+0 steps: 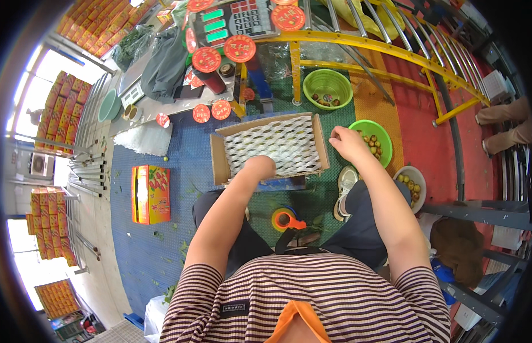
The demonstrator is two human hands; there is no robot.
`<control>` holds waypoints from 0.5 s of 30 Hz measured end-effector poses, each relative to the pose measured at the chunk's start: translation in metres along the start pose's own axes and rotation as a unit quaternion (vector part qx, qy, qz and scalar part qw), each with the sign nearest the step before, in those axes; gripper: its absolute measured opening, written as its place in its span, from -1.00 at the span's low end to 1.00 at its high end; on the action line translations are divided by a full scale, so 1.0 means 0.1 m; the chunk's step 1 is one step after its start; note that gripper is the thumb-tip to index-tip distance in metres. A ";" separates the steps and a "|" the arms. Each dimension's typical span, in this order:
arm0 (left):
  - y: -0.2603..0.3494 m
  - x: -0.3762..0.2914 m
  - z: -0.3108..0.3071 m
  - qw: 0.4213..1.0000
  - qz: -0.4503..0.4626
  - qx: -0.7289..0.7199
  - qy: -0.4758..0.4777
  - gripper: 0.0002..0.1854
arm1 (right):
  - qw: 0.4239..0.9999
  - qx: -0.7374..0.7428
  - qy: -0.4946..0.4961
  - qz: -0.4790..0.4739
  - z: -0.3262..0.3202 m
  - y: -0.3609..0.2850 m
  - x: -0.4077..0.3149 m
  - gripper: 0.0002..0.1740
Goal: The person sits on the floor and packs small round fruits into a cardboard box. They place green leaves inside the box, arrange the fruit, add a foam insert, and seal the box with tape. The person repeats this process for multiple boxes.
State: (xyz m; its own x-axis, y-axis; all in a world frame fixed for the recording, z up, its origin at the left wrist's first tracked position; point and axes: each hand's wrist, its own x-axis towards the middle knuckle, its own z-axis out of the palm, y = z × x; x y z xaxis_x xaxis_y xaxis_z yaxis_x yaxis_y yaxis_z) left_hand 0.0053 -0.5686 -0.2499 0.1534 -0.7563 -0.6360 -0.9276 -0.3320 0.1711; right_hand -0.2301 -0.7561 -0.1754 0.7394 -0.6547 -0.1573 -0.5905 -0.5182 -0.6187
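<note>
In front of me an open cardboard box (219, 156) sits on a low blue stand (283, 184). White foam netting (276, 139) is spread across its inside, with yellow-green showing faintly through the mesh. My left hand (261, 166) is over the near side of the box, on or just above the netting; its fingers are hidden. Just past the right wall is my right hand (348, 143), fingers bent, and whether it holds anything is not visible. Beside it a bright green basin (388, 143) contains small brownish-green fruit (372, 138).
A green basket (328, 81) with several fruits stands under a yellow roller conveyor (364, 40). A pale bowl (421, 191) of fruit is at my right. Orange tape dispenser (285, 219) lies between my feet. A printed carton (151, 195) stands left; a scale (231, 21) is ahead.
</note>
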 end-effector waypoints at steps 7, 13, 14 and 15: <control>0.28 0.06 -0.30 0.947 0.031 0.027 0.317 -0.23 | 0.990 -0.027 -0.104 0.090 0.54 0.13 0.47 -0.65; 0.43 0.32 -0.06 0.990 -0.062 0.065 0.108 0.20 | 0.932 0.152 -0.265 0.195 0.80 0.10 0.55 -0.77; 0.42 0.35 -0.02 0.991 -0.065 0.071 0.093 0.24 | 0.955 0.103 -0.246 0.131 0.88 0.08 0.55 -0.75; 0.42 0.38 0.01 0.990 -0.055 0.072 0.110 0.24 | 0.966 0.051 -0.238 0.086 0.97 0.06 0.55 -0.73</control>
State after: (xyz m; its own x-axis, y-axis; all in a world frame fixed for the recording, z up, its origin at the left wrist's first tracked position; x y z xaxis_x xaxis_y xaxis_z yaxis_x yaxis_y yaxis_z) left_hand -0.0279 -0.6101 -0.2680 0.3118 -0.8297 -0.4630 -0.9376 -0.3475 -0.0086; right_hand -0.1612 -0.7420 -0.2619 0.7120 -0.3860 -0.5866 -0.7014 -0.3511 -0.6203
